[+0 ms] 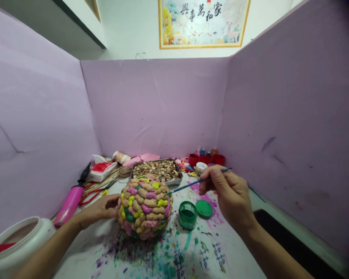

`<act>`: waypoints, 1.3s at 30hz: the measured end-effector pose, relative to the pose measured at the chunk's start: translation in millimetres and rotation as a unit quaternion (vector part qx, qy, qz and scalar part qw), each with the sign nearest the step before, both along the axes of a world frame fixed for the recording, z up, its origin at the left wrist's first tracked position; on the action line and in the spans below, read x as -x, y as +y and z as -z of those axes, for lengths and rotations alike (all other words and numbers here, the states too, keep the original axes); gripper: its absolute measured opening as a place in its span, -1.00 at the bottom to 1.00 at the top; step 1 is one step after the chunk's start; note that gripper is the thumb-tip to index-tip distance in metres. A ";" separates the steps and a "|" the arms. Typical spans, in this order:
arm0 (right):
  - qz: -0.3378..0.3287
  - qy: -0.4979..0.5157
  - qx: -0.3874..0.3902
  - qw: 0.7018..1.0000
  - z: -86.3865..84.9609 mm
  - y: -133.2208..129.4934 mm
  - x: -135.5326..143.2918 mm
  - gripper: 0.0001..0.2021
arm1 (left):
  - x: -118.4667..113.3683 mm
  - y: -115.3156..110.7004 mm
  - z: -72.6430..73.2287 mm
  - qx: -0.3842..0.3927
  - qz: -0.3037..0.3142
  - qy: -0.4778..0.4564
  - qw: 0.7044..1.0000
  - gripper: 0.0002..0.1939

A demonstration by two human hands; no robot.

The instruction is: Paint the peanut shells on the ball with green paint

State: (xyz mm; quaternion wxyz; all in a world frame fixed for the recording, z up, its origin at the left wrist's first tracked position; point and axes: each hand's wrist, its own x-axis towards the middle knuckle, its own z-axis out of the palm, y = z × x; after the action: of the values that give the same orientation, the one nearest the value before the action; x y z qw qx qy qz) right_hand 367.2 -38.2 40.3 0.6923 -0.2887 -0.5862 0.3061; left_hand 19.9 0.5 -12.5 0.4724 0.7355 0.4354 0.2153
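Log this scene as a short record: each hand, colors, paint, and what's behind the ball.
left hand: against peanut ball's left side
right hand: holding blue paintbrush, tip at the ball
ball colors: pink, yellow, green, some unpainted
paint: open green jar, green lid beside it
behind ball: metal tray of peanut shells

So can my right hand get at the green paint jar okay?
Probably yes. Your right hand is close by, holding the brush, and the green paint jar stands open. Only its lid lies beside it, low enough to clear.

Peanut ball (145, 209) patched pink, yellow, green, tan
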 end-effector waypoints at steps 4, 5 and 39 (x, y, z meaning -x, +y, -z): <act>-0.004 -0.037 -0.011 0.999 3.5 -2.5 5.1 -0.66 | -0.1 0.8 -0.2 -0.004 -0.006 0.016 1.000 -0.25; -0.006 -0.039 -0.012 0.999 4.6 -3.7 6.6 -0.67 | 0.2 1.1 0.1 -0.006 -0.004 0.015 1.000 -0.25; 0.055 -0.197 -0.093 0.974 9.2 -5.4 8.2 -0.67 | 5.2 5.4 6.8 -0.001 0.025 -0.026 0.999 -0.16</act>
State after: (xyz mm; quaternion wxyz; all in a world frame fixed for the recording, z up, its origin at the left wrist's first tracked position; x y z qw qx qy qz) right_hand 359.0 -43.5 31.1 0.6027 -0.3095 -0.7202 0.1491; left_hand 14.7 5.9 -19.4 0.4883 0.7407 0.4042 0.2226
